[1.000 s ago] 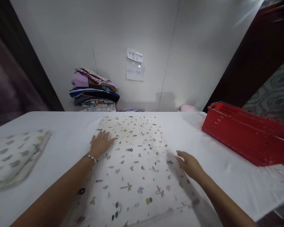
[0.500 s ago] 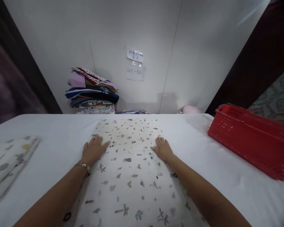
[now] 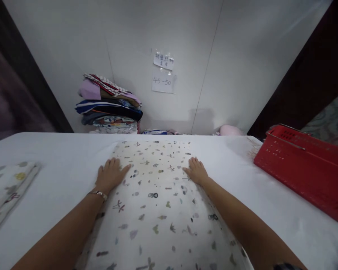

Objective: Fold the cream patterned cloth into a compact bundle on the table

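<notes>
A long white cloth (image 3: 157,210) printed with small palm trees, leaves and other figures lies flat down the middle of the table, running toward me past the lower edge of the view. My left hand (image 3: 110,175) rests on its left edge with the fingers spread and the thumb pointing inward. On the opposite edge, my right hand (image 3: 196,171) lies palm down, fingers stretched out and thumb toward the middle. Neither hand grips the cloth. A bracelet (image 3: 99,195) circles my left wrist.
The table (image 3: 64,161) has a white cover. A folded patterned cloth (image 3: 8,191) lies at the left, and a red plastic basket (image 3: 304,172) stands at the right. Beyond the far edge are a stack of folded fabrics (image 3: 109,107) and a wall with paper signs (image 3: 162,81).
Both hands stay on the cloth's edges, nearly in place. The camera view has shifted slightly, so the basket sits farther right and the folded cloth farther left.
</notes>
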`<state>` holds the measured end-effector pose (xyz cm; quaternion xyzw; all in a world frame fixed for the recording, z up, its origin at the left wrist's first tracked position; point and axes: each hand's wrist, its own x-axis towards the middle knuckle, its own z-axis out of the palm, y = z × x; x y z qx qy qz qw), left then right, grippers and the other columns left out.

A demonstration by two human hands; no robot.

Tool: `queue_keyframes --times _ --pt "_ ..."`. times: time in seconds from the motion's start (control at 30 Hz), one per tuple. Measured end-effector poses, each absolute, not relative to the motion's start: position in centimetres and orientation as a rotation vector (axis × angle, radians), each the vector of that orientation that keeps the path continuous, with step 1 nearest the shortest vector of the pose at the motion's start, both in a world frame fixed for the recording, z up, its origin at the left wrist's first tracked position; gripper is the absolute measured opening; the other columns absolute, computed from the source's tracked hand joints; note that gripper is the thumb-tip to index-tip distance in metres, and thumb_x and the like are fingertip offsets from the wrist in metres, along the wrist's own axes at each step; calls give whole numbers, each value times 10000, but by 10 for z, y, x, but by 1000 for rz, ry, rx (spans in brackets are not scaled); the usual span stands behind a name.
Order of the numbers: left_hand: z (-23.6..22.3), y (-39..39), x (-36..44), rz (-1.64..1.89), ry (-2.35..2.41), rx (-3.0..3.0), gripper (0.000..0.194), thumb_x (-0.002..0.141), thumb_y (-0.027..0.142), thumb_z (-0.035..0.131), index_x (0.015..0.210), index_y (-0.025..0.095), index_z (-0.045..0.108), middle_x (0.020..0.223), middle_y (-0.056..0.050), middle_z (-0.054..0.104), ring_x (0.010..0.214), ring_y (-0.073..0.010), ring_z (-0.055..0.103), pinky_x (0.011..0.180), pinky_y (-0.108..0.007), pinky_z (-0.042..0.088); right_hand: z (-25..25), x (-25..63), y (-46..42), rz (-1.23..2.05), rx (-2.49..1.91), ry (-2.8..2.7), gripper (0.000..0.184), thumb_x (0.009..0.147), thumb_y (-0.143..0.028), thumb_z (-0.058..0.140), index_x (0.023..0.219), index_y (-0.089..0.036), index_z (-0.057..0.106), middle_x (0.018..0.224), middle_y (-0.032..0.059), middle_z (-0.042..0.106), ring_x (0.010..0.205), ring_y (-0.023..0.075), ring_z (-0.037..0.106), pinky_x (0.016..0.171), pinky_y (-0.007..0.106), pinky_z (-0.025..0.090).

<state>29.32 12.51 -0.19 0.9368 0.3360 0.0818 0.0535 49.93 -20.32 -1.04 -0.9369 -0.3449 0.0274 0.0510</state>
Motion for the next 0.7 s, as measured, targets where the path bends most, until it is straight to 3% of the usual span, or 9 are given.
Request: queue_keyframes --times 0.5,0.7 --pt "-4 123 293 304 1025 2851 744 826 606 271 1328 78 422 1443 -182 348 1336 -341 262 1051 -543 229 -1 534 -171 214 -2898 -951 746 895 -610 203 1455 -116 209 1541 98 134 1409 249 82 1115 444 106" --pt "-4 122 292 270 1048 2852 755 830 615 255 1341 82 411 1458 -174 329 1350 -333 240 1061 -532 224 9 552 -148 175 -2911 -932 778 890 -628 147 1467 -106 165 1552 87 43 1417 232 -12 1128 428 21"
